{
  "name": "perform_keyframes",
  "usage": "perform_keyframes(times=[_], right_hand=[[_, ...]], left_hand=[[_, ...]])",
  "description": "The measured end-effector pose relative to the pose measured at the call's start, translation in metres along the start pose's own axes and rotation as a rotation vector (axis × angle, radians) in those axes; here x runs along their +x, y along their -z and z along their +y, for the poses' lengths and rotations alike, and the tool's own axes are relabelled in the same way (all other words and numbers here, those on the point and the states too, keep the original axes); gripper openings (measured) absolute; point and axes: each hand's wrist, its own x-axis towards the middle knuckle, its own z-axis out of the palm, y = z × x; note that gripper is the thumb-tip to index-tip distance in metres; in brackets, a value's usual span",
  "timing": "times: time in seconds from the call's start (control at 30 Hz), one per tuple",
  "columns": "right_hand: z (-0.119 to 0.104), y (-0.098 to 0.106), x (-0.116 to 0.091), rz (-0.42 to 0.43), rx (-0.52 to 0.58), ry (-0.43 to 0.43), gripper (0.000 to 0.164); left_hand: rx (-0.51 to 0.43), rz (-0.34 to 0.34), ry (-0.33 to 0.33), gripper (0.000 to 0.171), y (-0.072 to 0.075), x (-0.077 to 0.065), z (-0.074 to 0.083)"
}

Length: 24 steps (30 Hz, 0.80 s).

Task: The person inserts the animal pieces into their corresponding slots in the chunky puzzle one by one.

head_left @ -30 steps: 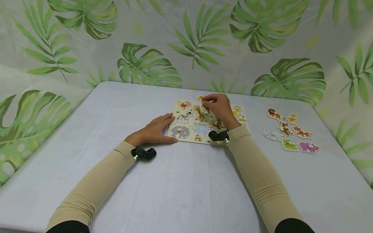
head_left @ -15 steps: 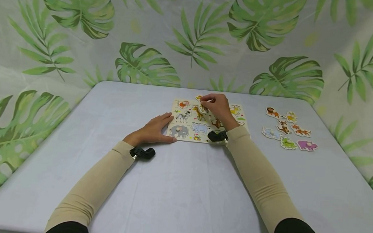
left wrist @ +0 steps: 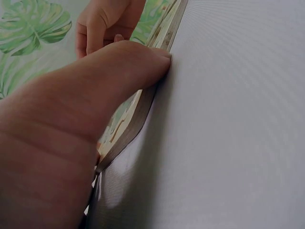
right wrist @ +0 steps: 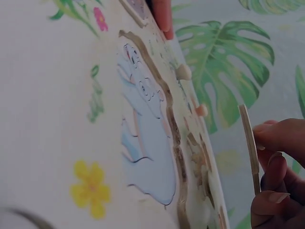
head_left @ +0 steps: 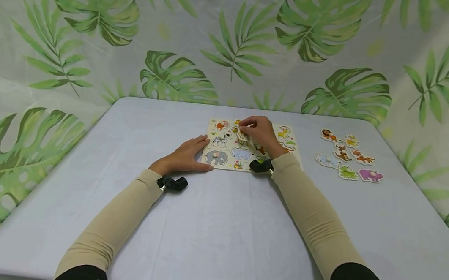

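On the white-covered table lies an animal peg puzzle board (head_left: 228, 167). My left hand (head_left: 185, 155) rests along its left side, fingers extended; the thumb (left wrist: 136, 62) touches the near edge in the left wrist view. My right hand (head_left: 261, 133) pinches a thin puzzle piece (head_left: 242, 136) over the board's giraffe spot. In the right wrist view that piece (right wrist: 250, 143) appears edge-on, apart from the board, so its picture is hidden there. An elephant piece (head_left: 216, 158) with a knob sits in the near left of the board, below a zebra (head_left: 221, 140).
Right of the board lie several loose animal pieces, among them a lion (head_left: 329, 135), a purple hippo (head_left: 371, 176) and a green piece (head_left: 347, 172). A leaf-patterned cloth (head_left: 237, 43) hangs behind the table.
My right hand has come slightly nearer with the piece, which now sits lower over the board and is tilted, its printed face less visible. My left hand stays in place.
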Motion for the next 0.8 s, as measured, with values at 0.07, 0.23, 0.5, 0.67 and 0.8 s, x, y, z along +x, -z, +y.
perform_keyframes(times=[0.07,0.23,0.5,0.67,0.8], right_hand=[[0.0006,-0.0005,-0.0003,-0.008,-0.005,-0.012,0.016],[0.0055,-0.0022,0.0009,-0.011,-0.01,-0.033,0.016],[0.0068,-0.003,0.0024,-0.009,-0.029,-0.038,0.015],[0.0068,-0.003,0.0015,-0.023,-0.05,-0.041,0.014],[0.0086,-0.0034,0.0008,-0.047,-0.05,-0.041,0.013]], left_hand=[[0.002,0.001,-0.001,0.099,-0.0003,0.0006,-0.0004],[0.002,0.003,0.003,0.099,-0.0012,0.002,-0.0023],[-0.008,0.0,-0.001,0.1,-0.0008,0.0017,-0.0031],[-0.014,-0.001,0.0,0.101,-0.0006,0.0014,-0.0033],[-0.01,-0.001,0.002,0.101,-0.0008,0.0013,-0.0036]])
